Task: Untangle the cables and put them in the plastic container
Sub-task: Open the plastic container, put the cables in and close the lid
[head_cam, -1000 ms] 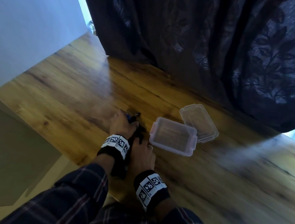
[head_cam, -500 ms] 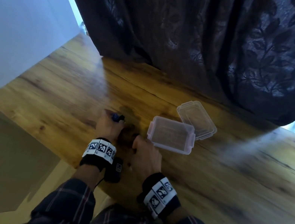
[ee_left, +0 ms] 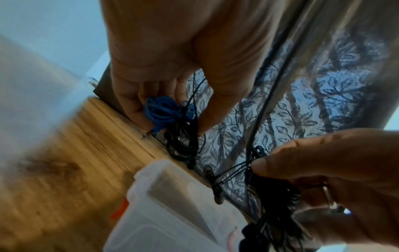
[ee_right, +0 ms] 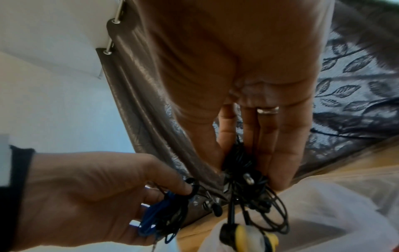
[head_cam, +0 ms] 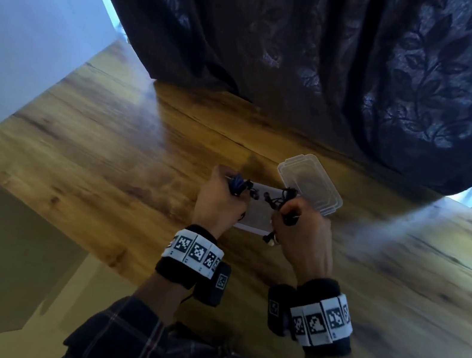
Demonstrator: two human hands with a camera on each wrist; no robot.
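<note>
both hands are seen in the head view raised above the desk (head_cam: 109, 137): the left hand (head_cam: 220, 199) is closed round a blue cable bundle (head_cam: 237, 183), the right hand (head_cam: 302, 231) round a black cable tangle (head_cam: 284, 201), with thin black strands stretched between them over the open plastic container (head_cam: 255, 214); its lid (head_cam: 309, 185) lies just beyond

from the left wrist, the blue cable bundle is pinched at the fingertips (ee_left: 151, 102), and black loops hang below it, near the container's rim

from the right wrist, the black cable tangle is gripped between thumb and fingers (ee_right: 274, 145), a yellow-tipped plug (ee_right: 248, 237) dangling over the container

the step is judged best done if the bundles are drawn apart slowly, so that knots are not tightened, and kept over the container
</note>
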